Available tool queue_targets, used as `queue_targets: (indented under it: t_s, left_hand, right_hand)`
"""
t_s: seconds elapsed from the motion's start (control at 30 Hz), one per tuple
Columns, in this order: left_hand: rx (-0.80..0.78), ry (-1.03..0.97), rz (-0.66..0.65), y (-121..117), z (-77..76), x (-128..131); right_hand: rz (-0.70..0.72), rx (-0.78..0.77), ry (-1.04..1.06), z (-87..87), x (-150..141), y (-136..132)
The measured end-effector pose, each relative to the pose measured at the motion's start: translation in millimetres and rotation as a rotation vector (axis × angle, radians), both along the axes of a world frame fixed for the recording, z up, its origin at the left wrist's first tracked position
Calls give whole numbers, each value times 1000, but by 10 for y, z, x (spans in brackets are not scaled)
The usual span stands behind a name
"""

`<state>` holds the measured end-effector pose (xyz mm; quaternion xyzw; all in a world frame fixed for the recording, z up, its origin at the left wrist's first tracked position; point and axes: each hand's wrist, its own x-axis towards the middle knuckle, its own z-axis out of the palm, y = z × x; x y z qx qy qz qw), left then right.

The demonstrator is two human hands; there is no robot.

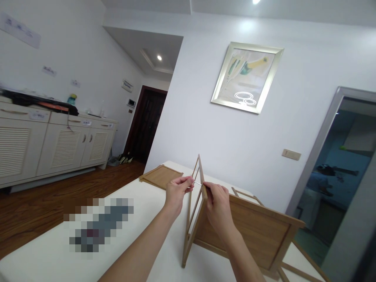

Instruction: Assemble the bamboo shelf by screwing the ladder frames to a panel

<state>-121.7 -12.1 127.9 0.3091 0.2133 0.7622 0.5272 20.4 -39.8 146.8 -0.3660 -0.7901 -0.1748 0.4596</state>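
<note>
Wooden frame (204,193), right hand (217,200) gripping its edge, left hand (177,194) pinching thin metal rod (197,183)

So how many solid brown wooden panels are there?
2: one brown wooden panel upright beside the right hand, another panel lying beyond the left hand; more may be hidden.

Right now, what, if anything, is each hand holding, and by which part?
The left hand holds a thin rod by the end away from the frame; the right hand holds the frame at its top edge.
</note>
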Motion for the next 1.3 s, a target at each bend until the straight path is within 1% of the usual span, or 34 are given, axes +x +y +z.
queue_targets:
  t_s: [0.07,0.13,0.2,0.4,0.5,0.6,0.77,0.93,1.07,1.3]
  left_hand:
    - [14,24,26,8,-1,-12]
    - [32,38,7,15,-3,-32]
    - [51,39,-54,22,-8,-61]
    - [92,-1,-288,49,-48,-184]
    - [58,-41,-385,66,-80,-227]
    - [2,-72,-451,78,-114,-242]
    - [-45,-107,-478,99,-161,-232]
    - [4,-105,-505,125,-195,-206]
    - [68,-137,-574,137,-238,-155]
    - [70,-186,-667,121,-253,-92]
  right_hand:
    - [-3,0,3,-1,7,3]
    - [-3,0,6,-2,13,6]
    - [0,-1,8,-1,16,7]
    - [5,-2,10,7,7,-2]
    - [5,-1,11,4,3,-3]
    - [4,-1,7,2,2,-2]
    - [-4,9,15,2,-1,5]
    - [-7,10,13,4,-6,-2]
    - [0,-1,22,11,-9,-19]
    - [6,-14,23,12,-4,-18]
